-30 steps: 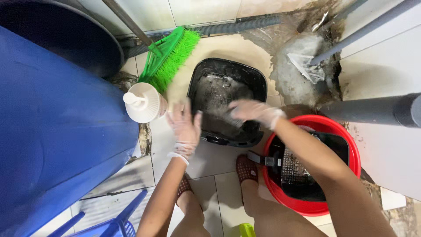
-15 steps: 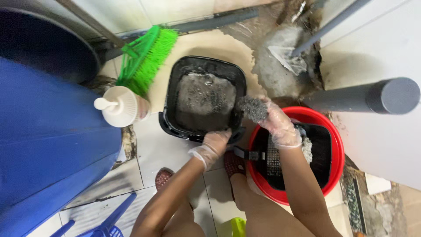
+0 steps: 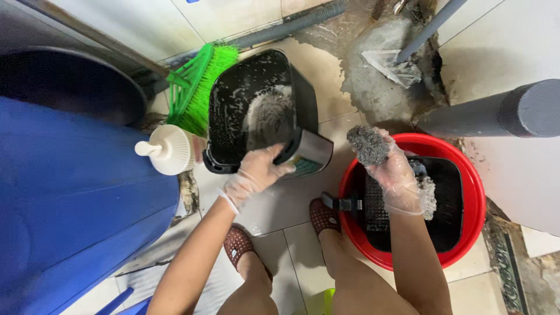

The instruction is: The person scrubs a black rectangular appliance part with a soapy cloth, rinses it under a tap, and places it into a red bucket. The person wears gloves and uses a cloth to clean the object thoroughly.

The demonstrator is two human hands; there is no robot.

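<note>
A white pump bottle point(image 3: 170, 150) stands on the floor between the blue barrel point(image 3: 70, 192) and the black basket point(image 3: 256, 111). The gloved left hand point(image 3: 256, 172) is clamped on the basket's near rim, now tipping it up where it lay flat half a second ago. The right hand point(image 3: 396, 175) grips a grey scouring pad point(image 3: 367, 144), lifted clear over the red basin point(image 3: 472, 192).

Soapy black fryer basket and grey steel-wool scrubber

The deep, square black plastic basket point(image 3: 256, 111) with rounded corners is tipped up on its side on the tiled floor, suds streaking its inside, gripped at its front handle end. The crumpled grey steel-wool scrubber point(image 3: 367, 144) is held above the rim of a red basin.
</note>
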